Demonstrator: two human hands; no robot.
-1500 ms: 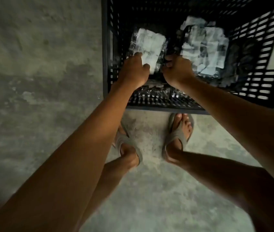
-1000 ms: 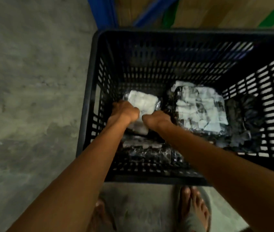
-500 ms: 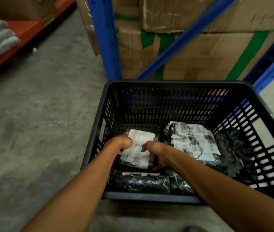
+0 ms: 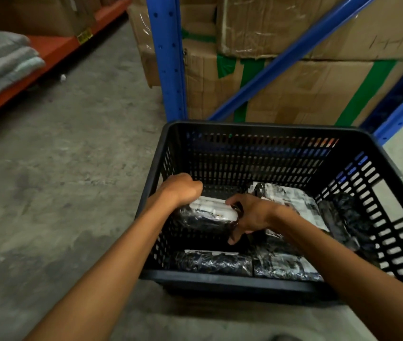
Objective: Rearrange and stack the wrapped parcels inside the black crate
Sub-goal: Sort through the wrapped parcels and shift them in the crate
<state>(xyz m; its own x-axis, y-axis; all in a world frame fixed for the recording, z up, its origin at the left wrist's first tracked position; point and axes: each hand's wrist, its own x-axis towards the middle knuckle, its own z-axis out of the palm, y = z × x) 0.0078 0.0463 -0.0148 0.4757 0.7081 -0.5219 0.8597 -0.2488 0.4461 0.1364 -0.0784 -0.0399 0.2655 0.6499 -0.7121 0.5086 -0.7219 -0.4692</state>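
A black slatted crate (image 4: 252, 284) stands on the concrete floor in front of me. Both my hands reach into its left half. My left hand (image 4: 180, 189) grips the far left end of a wrapped parcel (image 4: 208, 216), black plastic with a white label on top. My right hand (image 4: 249, 215) holds its right end, and the parcel is lifted above the crate floor. A larger parcel with a white label (image 4: 294, 203) lies to the right. Two dark parcels (image 4: 212, 263) (image 4: 284, 267) lie along the near wall, and another dark one (image 4: 345, 217) sits by the right wall.
Blue rack uprights (image 4: 168, 57) and stacked cardboard boxes (image 4: 294, 89) with green tape stand right behind the crate. An orange shelf (image 4: 47, 50) with folded grey cloth (image 4: 1, 60) runs along the left. Bare concrete floor lies to the crate's left.
The view has tilted up from my feet to the racks. The labelled parcel has risen off the crate floor between both hands and tipped towards me, showing its black side.
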